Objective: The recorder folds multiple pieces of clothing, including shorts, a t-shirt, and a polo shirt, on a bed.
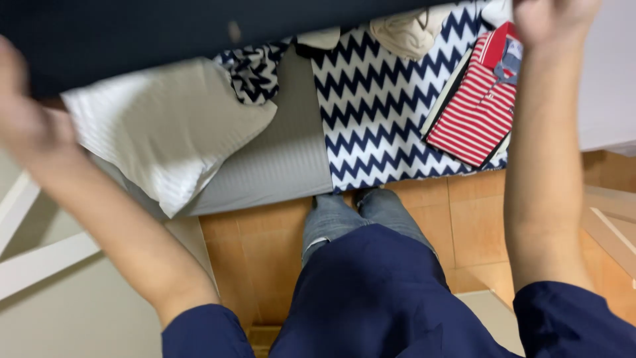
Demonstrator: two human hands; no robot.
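Dark cloth (pixel 165 33) stretched between left hand (pixel 23 113) and right hand (pixel 553 20), grips seemingly closed, blurred.

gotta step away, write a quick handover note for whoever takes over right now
Left hand and right hand are both raised, holding a dark navy cloth stretched across the top of the view; the grips are blurred.
On the bed: white pillow, zigzag-patterned cloth, folded red striped shirt, beige garment.
Done: the red shirt lies folded.
Left: the navy cloth is in the air, unfolded.
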